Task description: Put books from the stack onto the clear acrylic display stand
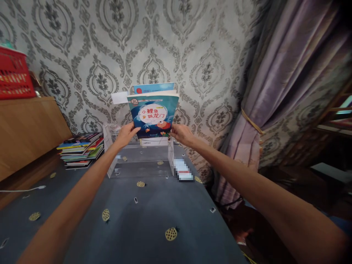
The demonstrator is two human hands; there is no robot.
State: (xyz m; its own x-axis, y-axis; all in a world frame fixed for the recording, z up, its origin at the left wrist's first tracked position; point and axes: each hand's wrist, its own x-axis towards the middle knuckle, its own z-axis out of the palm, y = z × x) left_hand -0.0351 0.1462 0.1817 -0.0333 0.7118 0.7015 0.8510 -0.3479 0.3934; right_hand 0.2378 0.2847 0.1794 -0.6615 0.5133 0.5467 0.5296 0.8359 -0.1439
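A blue children's book [150,126] with Chinese characters on its cover is upright between my two hands. My left hand [127,135] grips its lower left edge, the thumb lying on the cover. At the lower right edge my right hand [183,134] is closed on the same book, its fingers partly behind it. The book is at the clear acrylic rack [137,169], above its front tiers. Behind it another light blue book [162,87] shows only its top. Whether the held book touches the rack I cannot tell.
A stack of books [81,150] lies left of the rack, by a wooden cabinet [27,128] with a red basket [15,75] on top. A blurred-out phone-like object [184,170] lies right of the rack. A white cable [24,190] crosses the left side. A purple curtain [275,84] hangs at right.
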